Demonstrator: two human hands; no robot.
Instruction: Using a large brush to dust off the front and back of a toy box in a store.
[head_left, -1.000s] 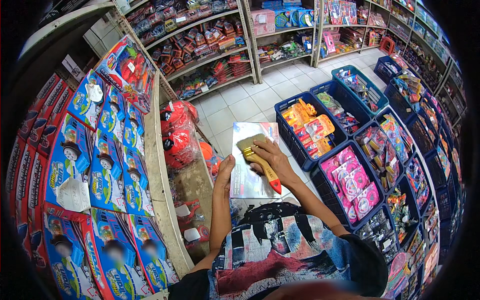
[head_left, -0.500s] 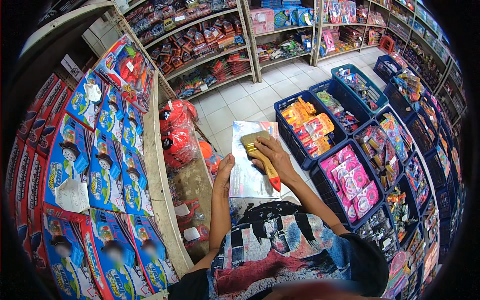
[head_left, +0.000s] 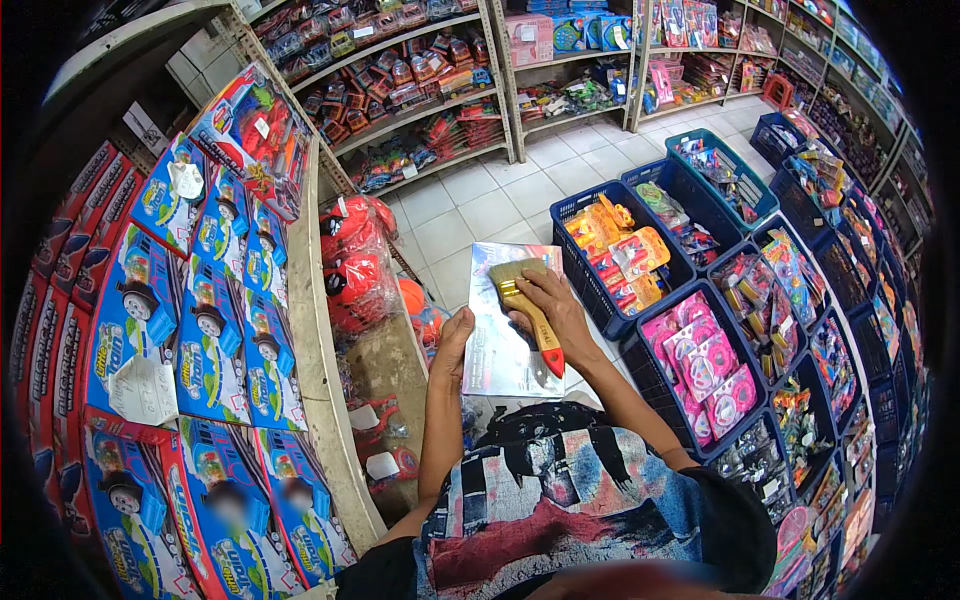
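A flat, light-coloured box with a glossy printed face is held up in front of my body. My left hand grips its left edge, thumb on the face and the other fingers hidden behind. In my right hand is a wide paintbrush with a wooden handle, red tip and pale bristles. The bristles lie against the upper part of the box face, and the handle slants down to the right.
Left, a shelf carries blue toy train boxes. Red plastic-wrapped toys sit beside it. Blue crates of packaged toys fill the right, with a green crate behind. Stocked shelves stand at the back beyond the tiled floor.
The box and both hands have shifted slightly to the right. The brush has moved a little right with my right hand, its bristles still at the upper part of the box.
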